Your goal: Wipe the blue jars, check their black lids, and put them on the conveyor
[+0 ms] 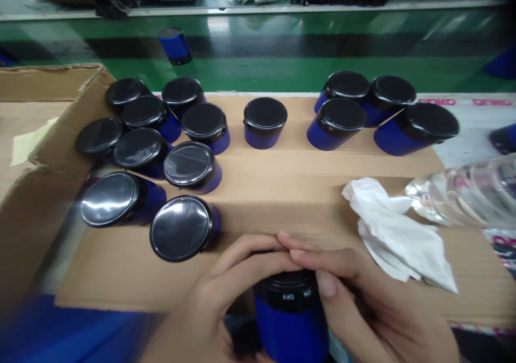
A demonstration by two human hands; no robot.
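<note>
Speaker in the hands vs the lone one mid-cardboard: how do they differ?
The held speaker is gripped by the left hand and right hand, fingers covering its top; the lone speaker stands free on the cardboard, its black top exposed. The held speaker's ON/OFF marking shows; none is readable on the lone speaker. Both have blue bodies with black caps.

A worktop covered by a flat sheet of brown cardboard. On its left stands a tight cluster of nine blue cylindrical speakers with glossy black tops. One speaker stands alone near the middle of the far edge. Four more huddle at the far right (the outermost looks tilted). A crumpled white tissue lies at the right, just beside a clear plastic bottle on its side. An open cardboard box sits at the left.
</note>
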